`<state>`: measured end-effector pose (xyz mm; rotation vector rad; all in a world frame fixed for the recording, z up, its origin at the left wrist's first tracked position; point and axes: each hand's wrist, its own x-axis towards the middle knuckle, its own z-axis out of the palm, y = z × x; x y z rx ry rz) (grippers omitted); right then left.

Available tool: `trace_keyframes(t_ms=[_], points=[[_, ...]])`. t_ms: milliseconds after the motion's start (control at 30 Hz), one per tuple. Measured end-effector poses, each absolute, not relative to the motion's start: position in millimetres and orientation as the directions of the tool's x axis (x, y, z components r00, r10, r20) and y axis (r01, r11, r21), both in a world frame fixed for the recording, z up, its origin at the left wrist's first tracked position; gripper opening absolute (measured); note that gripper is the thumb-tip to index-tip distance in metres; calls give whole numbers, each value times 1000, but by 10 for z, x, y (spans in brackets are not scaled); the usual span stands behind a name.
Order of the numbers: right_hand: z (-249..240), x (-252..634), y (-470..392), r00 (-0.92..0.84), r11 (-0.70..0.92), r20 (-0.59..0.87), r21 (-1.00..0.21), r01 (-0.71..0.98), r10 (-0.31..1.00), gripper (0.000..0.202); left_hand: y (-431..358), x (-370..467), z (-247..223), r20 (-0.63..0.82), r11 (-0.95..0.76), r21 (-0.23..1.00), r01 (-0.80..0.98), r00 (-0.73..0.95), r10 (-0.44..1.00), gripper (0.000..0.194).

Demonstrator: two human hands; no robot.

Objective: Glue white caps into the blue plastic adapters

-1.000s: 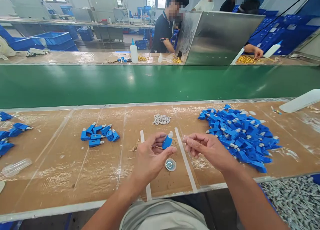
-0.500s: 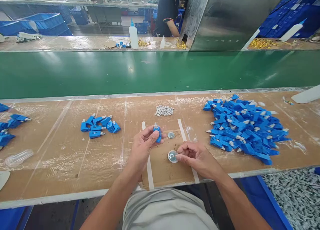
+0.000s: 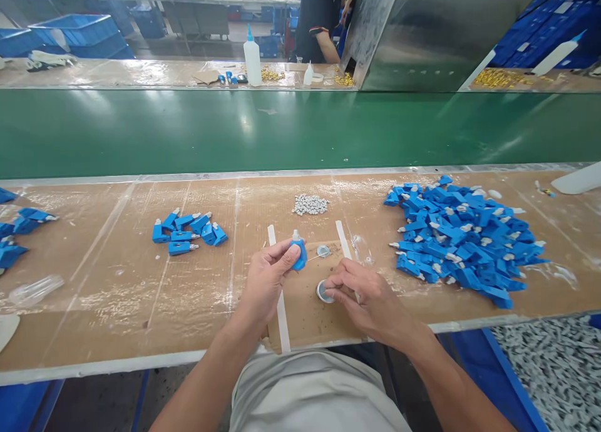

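Note:
My left hand (image 3: pixel 271 274) pinches a blue plastic part (image 3: pixel 299 257) with a whitish tip pointing up. My right hand (image 3: pixel 359 291) has its fingertips closed together over the rim of a small round dish (image 3: pixel 321 292) with something bluish-grey inside; whatever they hold is hidden. Beyond the dish lies a second small round piece (image 3: pixel 323 250), with a thin stick beside it. Small grey pieces (image 3: pixel 310 205) form a little heap farther back. A large pile of similar blue parts (image 3: pixel 464 238) spreads to the right, and a smaller group (image 3: pixel 181 235) lies left.
White tape strips (image 3: pixel 282 313) run along the cardboard-covered bench. Behind it stretches a green belt (image 3: pixel 188 131). A clear plastic tube (image 3: pixel 36 291) and more blue parts (image 3: pixel 12 253) lie far left. Across the belt stand a white bottle (image 3: pixel 252 59) and a co-worker (image 3: pixel 317 28).
The blue part has turned in my left fingers and shows a broader side. My right fingers have moved slightly left, farther over the dish. The view has shifted a little.

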<state>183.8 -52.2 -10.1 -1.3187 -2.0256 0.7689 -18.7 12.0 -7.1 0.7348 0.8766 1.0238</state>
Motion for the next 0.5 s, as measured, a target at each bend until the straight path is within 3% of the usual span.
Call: trace_keyframes(t_ms=[167, 267, 367, 500], points=[[-51, 1930, -527, -188, 182, 97, -837, 516, 977, 18, 59, -183, -13, -339, 504, 731, -461, 396, 854, 32], [1, 2004, -511, -70, 124, 105, -919, 374, 992, 18, 21, -155, 4, -387, 593, 667, -451, 471, 793, 32], [104, 2018, -499, 32, 139, 150, -964, 226, 988, 16, -16, -122, 28, -406, 646, 625, -438, 524, 749, 34], [302, 1916, -513, 115, 245, 273, -946, 213, 955, 8, -64, -95, 78, -377, 666, 614, -423, 585, 718, 38]])
